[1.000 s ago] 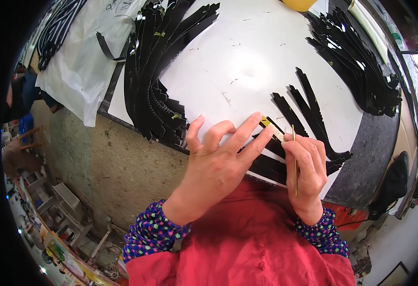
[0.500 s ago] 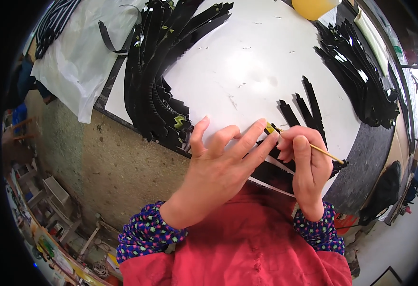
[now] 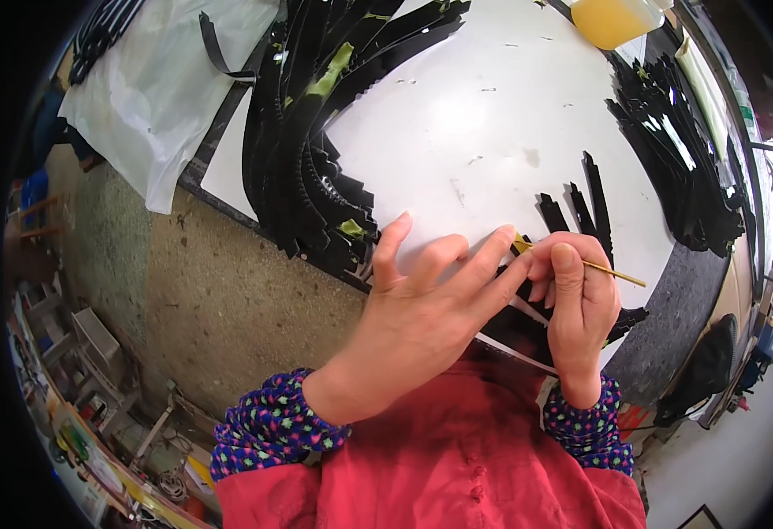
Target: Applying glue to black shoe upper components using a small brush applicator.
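Note:
My left hand [image 3: 435, 291] lies palm down over the near edge of a white board [image 3: 466, 132], fingers spread, fingertips beside a small yellow patch [image 3: 521, 244] on a black strip. My right hand [image 3: 582, 309] pinches a thin yellowish stick [image 3: 623, 275]; its working end is hidden by the fingers, close to the yellow patch. Under and between both hands lie more black strips [image 3: 520, 333]. Just beyond my right hand, several narrow black strips [image 3: 596, 198] point away from me. A thick bundle of long black strips [image 3: 280, 167] with yellow-green spots curves along the left side.
Another heap of black strips [image 3: 682, 176] lies at the right. A tub of yellow liquid [image 3: 614, 25] stands at the far right. White plastic sheeting [image 3: 161, 97] hangs over the left table edge. A black bag-like thing [image 3: 704, 366] is by the right edge.
The whole view has shifted slightly, with the board and strips now farther right in it. Both hands stay at the yellow patch; the stick's angle has changed a little.

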